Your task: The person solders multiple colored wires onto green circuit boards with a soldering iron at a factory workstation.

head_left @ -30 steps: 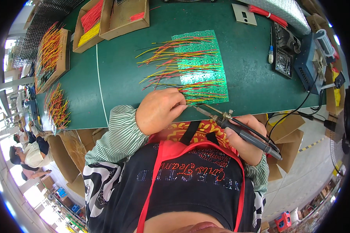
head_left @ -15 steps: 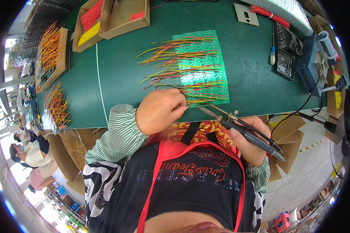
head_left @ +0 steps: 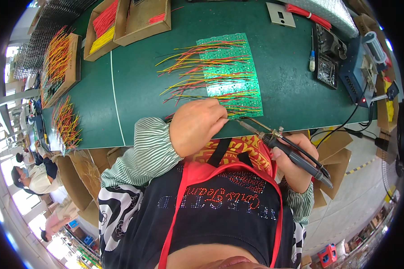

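Note:
A green circuit board panel [head_left: 254, 85] lies on the bench in front of me, with rows of red, yellow and black wires [head_left: 184, 64] running across it and out past its left side. My left hand [head_left: 197, 125] rests over the board's near left corner. Its thumb and forefinger are pinched on what looks like a thin wire end, mostly hidden by the fingers. My right hand [head_left: 296, 175] grips a soldering iron [head_left: 296, 158] with a curved black feed tube. The iron's tip points left, close to my left fingertips at the near edge of the board.
Cardboard boxes of red and yellow wires [head_left: 102, 40] stand at the back left. More wire bundles [head_left: 66, 121] lie at the left. To the right are a blue soldering station [head_left: 352, 80], a black tray [head_left: 327, 74] and a small brush [head_left: 312, 61]. Co-workers appear far left.
My left hand has shifted right along the board's near edge. The iron has moved slightly right with my right hand. The board appears a little higher and further left in view.

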### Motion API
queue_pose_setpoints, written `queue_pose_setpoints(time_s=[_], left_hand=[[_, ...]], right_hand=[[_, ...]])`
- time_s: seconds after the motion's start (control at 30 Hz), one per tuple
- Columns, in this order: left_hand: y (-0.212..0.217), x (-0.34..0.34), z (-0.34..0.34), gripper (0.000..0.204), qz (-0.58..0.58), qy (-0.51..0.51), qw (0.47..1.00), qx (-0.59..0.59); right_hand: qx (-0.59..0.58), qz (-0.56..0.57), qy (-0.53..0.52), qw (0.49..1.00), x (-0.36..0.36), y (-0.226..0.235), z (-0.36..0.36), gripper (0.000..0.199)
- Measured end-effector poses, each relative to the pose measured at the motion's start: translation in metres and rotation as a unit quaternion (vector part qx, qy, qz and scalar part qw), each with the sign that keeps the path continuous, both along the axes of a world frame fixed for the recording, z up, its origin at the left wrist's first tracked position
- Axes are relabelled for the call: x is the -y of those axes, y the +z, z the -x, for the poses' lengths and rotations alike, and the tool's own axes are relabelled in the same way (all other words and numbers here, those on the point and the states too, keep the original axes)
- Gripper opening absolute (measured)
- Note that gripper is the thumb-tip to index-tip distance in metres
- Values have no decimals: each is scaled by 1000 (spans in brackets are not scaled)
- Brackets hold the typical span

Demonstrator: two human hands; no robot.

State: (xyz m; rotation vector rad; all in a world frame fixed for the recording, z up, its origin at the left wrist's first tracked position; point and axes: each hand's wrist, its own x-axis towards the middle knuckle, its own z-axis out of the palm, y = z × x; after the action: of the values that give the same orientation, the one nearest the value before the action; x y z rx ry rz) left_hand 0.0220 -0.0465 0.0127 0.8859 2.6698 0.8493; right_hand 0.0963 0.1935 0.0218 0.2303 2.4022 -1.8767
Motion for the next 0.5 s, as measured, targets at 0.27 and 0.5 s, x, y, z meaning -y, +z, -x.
queue_pose_setpoints(time_s=[0.27, 0.5], left_hand=[[-3, -3, 3, 8, -2, -5, 1000, 14], [-4, -3, 3, 9, -2, -9, 1000, 11]], right_hand=[[-22, 4, 18, 1000, 1, -3, 2, 18], [-31, -17, 22, 999, -1, 2, 3, 19]])
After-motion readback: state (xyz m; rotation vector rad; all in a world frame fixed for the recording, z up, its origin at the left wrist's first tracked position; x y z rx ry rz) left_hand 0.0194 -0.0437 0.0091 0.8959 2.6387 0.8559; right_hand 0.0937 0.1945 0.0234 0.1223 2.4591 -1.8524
